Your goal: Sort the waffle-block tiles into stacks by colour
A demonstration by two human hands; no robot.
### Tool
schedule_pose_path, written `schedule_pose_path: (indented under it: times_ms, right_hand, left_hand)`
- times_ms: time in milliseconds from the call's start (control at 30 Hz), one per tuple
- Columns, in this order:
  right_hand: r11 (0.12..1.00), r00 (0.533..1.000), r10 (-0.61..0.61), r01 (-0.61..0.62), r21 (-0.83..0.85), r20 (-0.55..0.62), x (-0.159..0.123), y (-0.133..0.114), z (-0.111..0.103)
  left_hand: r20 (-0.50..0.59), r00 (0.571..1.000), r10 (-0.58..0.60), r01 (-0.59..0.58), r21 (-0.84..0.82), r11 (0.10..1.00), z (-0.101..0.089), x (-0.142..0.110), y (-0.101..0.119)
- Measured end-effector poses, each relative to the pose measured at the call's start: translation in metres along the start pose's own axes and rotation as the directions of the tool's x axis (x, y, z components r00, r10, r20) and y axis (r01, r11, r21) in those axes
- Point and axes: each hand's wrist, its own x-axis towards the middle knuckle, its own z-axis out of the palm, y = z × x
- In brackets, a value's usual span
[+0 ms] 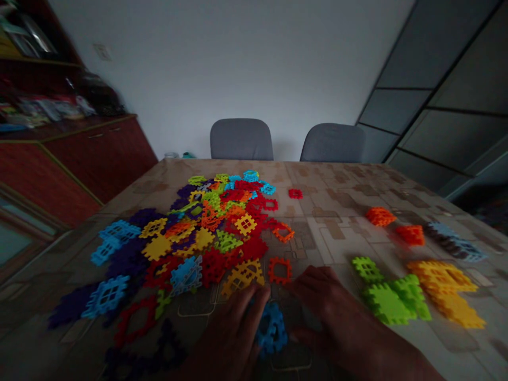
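Note:
My left hand (234,330) and my right hand (323,307) meet low in the picture, both with fingers curled onto a blue waffle-block piece (273,328) that rests on the table (337,185). A big heap of mixed plastic pieces (206,227) in red, yellow, blue, purple, orange and green spreads just beyond and to the left of my hands. A red open-frame piece (280,270) lies right above my fingertips. The view is dim and somewhat blurred.
At right lie sorted groups: green pieces (391,296), yellow pieces (448,291), orange pieces (380,216), a dark blue row (452,241). A lone red piece (295,193) sits farther back. Two grey chairs (241,138) stand behind the table, a wooden cabinet (79,159) at left.

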Motion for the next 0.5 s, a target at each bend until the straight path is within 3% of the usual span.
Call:
schedule_pose_path:
  times_ms: [67,267,500]
  right_hand:
    - [1.000,0.999,0.022,-0.022,-0.012,0.030,-0.001,-0.006,0.000]
    - [0.999,0.997,0.025,-0.023,-0.022,0.075,0.005,-0.021,0.011]
    - [0.999,0.991,-0.015,0.019,-0.029,0.131,0.014,-0.014,0.030]
  left_hand:
    - [0.025,0.999,0.025,-0.024,-0.050,0.998,-0.005,-0.002,0.002]
    - [0.057,0.994,-0.098,0.104,-0.104,0.989,-0.032,-0.007,0.005]
    - [-0.018,0.989,-0.149,0.146,-0.122,0.982,-0.023,-0.027,-0.009]
